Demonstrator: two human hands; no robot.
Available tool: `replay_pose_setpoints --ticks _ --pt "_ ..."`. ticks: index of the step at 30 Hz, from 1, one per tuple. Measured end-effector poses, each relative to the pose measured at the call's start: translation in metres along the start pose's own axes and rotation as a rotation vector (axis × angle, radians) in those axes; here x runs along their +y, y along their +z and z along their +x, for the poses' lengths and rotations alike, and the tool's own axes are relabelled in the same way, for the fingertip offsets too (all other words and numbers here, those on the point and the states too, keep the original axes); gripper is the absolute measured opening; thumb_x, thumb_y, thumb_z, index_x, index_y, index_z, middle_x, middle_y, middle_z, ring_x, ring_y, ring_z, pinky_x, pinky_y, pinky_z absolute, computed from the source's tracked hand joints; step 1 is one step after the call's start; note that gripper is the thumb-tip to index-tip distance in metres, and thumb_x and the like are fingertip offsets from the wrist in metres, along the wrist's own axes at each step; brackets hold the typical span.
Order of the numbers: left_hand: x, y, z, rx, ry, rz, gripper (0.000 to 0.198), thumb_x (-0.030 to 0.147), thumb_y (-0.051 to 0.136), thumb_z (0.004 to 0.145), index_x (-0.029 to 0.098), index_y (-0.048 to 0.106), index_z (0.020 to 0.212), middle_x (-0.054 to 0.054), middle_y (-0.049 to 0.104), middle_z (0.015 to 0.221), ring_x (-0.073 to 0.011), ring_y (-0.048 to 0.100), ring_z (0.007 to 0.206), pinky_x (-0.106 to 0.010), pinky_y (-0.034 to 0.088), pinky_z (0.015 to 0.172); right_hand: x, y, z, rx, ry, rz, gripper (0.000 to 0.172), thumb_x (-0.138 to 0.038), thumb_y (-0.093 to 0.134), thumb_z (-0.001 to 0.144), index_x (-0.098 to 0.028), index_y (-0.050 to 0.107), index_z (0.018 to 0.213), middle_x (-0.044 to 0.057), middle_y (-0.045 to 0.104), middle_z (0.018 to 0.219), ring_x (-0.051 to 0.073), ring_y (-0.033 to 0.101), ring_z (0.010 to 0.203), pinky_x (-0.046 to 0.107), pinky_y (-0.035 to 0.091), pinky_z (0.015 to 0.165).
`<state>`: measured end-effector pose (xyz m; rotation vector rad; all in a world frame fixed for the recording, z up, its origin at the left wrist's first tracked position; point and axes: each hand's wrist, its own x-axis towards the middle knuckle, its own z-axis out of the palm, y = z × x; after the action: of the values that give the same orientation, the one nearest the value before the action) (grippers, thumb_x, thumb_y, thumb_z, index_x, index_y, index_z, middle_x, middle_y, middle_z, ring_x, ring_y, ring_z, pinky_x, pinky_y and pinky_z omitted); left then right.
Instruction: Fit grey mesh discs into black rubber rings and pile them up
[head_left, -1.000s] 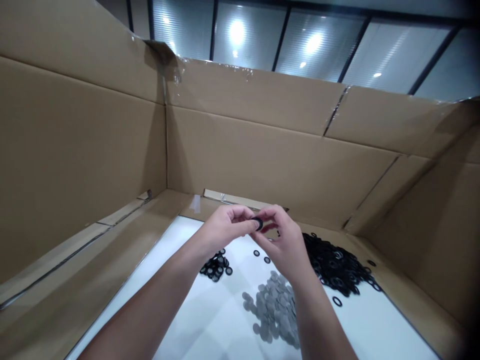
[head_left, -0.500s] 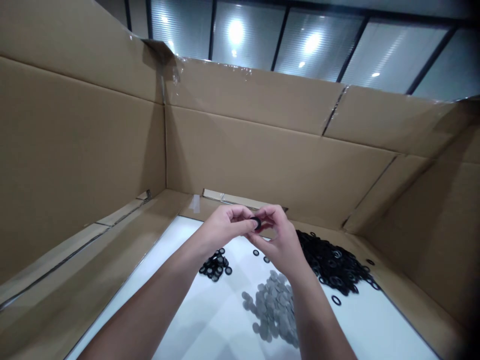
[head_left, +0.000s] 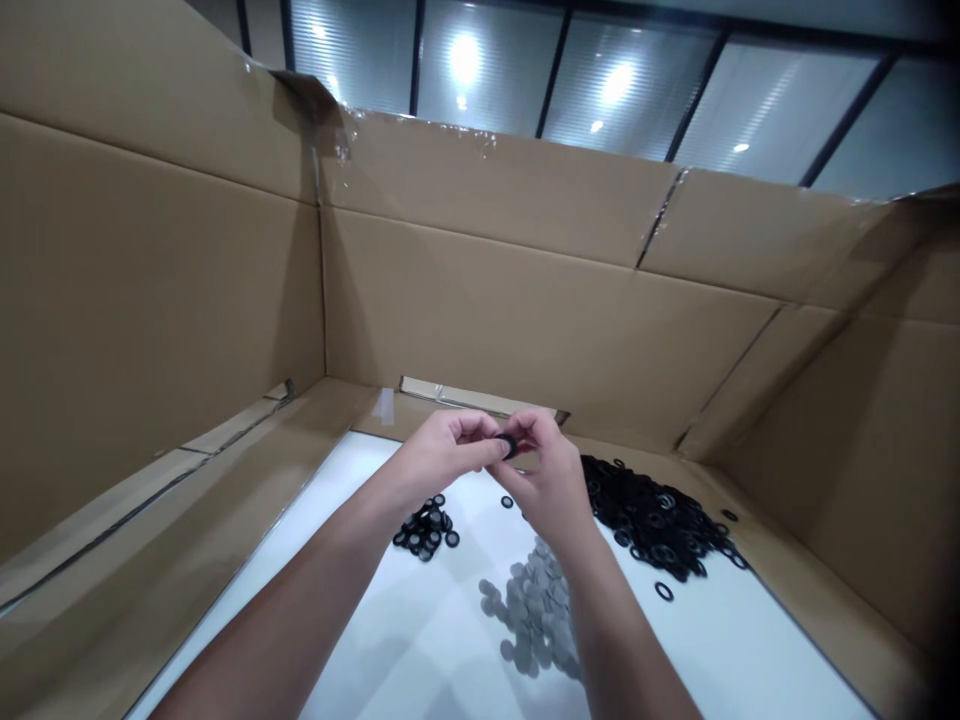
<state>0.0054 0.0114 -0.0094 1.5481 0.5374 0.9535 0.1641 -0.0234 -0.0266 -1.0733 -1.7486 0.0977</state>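
Note:
My left hand [head_left: 442, 455] and my right hand [head_left: 551, 475] meet above a white table top [head_left: 420, 640], fingers pinched together on one small black ring [head_left: 508, 445] held between them. Below my right wrist lies a heap of grey discs [head_left: 534, 610]. A small cluster of black rings [head_left: 426, 528] sits under my left hand. A large pile of black rings [head_left: 652, 515] spreads to the right of my right hand.
Tall cardboard walls [head_left: 525, 310] enclose the white surface on the left, back and right. A few loose black rings [head_left: 663, 591] lie apart from the big pile. Glass panels with light reflections show above the cardboard.
Both hands stay pinched on the ring and have shifted slightly left and up in view as the camera moved a little.

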Motion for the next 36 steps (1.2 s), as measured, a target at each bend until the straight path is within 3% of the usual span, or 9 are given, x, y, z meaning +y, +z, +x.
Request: replay_pose_setpoints --ticks 3,7,11,15,18,22,29,32,36 --pt "0.000 -0.001 0.000 0.004 -0.009 0.015 0.018 0.031 0.069 0.082 0.016 0.063 0.076 -0.001 0.061 0.075 -0.0148 0.056 0.076 -0.027 0.040 0.071 -0.002 0.004 -0.001 0.019 0.106 -0.005 0.038 -0.027 0.074 0.077 -0.025 0.047 0.104 -0.001 0.065 0.089 0.016 0.064 0.070 0.029 0.052 0.064" --pt "0.000 -0.015 0.003 0.082 -0.014 0.228 0.022 0.039 0.069 0.082 0.017 0.065 0.081 0.001 0.061 0.075 -0.0133 0.054 0.070 -0.025 0.038 0.065 0.014 -0.024 0.002 -0.204 0.148 -0.069 0.078 -0.042 0.078 0.079 -0.027 0.034 0.142 0.001 0.065 0.099 0.019 0.067 0.085 0.032 0.054 0.073" --pt "-0.024 -0.046 0.012 -0.052 -0.189 0.665 0.030 0.049 0.066 0.081 0.020 0.069 0.089 -0.003 0.069 0.084 -0.0180 0.061 0.077 -0.025 0.042 0.065 0.074 -0.086 -0.007 -0.400 0.410 -0.443 0.039 -0.049 0.056 0.095 -0.029 0.054 0.129 0.000 0.071 0.100 0.017 0.068 0.088 0.028 0.053 0.077" --pt "-0.064 -0.073 0.025 -0.221 -0.411 0.787 0.025 0.033 0.078 0.062 0.019 0.074 0.082 -0.006 0.073 0.079 -0.0212 0.065 0.071 -0.025 0.044 0.057 0.146 -0.129 -0.045 -0.353 0.637 -0.714 0.020 -0.030 0.061 0.090 -0.019 0.068 0.105 0.006 0.073 0.086 0.022 0.068 0.077 0.031 0.048 0.067" --pt "-0.090 -0.083 0.029 -0.305 -0.584 0.853 0.022 0.025 0.076 0.056 0.019 0.075 0.077 -0.006 0.071 0.072 -0.0215 0.066 0.063 -0.025 0.047 0.052 0.181 -0.137 -0.084 -0.333 0.730 -0.862 0.016 -0.023 0.065 0.085 -0.018 0.072 0.098 0.009 0.072 0.092 0.025 0.068 0.081 0.031 0.044 0.064" --pt "-0.105 -0.088 0.029 -0.331 -0.668 0.938 0.027 0.022 0.071 0.057 0.020 0.078 0.082 -0.008 0.073 0.084 -0.0216 0.067 0.070 -0.024 0.051 0.052 0.200 -0.127 -0.118 -0.306 0.720 -0.973 0.018 -0.024 0.064 0.087 -0.020 0.073 0.102 0.011 0.069 0.107 0.028 0.065 0.100 0.031 0.043 0.072" --pt "-0.081 -0.075 0.027 -0.288 -0.541 1.060 0.038 0.028 0.063 0.072 0.023 0.076 0.108 -0.011 0.072 0.109 -0.0228 0.068 0.076 -0.028 0.052 0.061 0.203 -0.115 -0.125 -0.220 0.660 -1.001 0.017 -0.019 0.056 0.087 -0.018 0.072 0.084 0.012 0.069 0.101 0.029 0.061 0.102 0.037 0.038 0.081" --pt "-0.063 -0.053 0.022 -0.308 -0.385 1.072 0.034 0.027 0.060 0.078 0.027 0.076 0.107 -0.007 0.073 0.109 -0.0242 0.068 0.093 -0.027 0.050 0.075 0.197 -0.119 -0.122 -0.158 0.653 -0.932 0.019 -0.021 0.054 0.085 -0.016 0.070 0.076 0.015 0.068 0.099 0.033 0.060 0.100 0.041 0.038 0.082" --pt "-0.049 -0.016 0.012 -0.434 -0.269 1.009 0.028 0.031 0.062 0.081 0.030 0.077 0.106 -0.003 0.075 0.100 -0.0216 0.069 0.085 -0.026 0.047 0.072 0.180 -0.113 -0.111 -0.062 0.621 -0.720 0.018 -0.027 0.054 0.081 -0.018 0.067 0.075 0.015 0.067 0.103 0.032 0.060 0.097 0.042 0.041 0.084"
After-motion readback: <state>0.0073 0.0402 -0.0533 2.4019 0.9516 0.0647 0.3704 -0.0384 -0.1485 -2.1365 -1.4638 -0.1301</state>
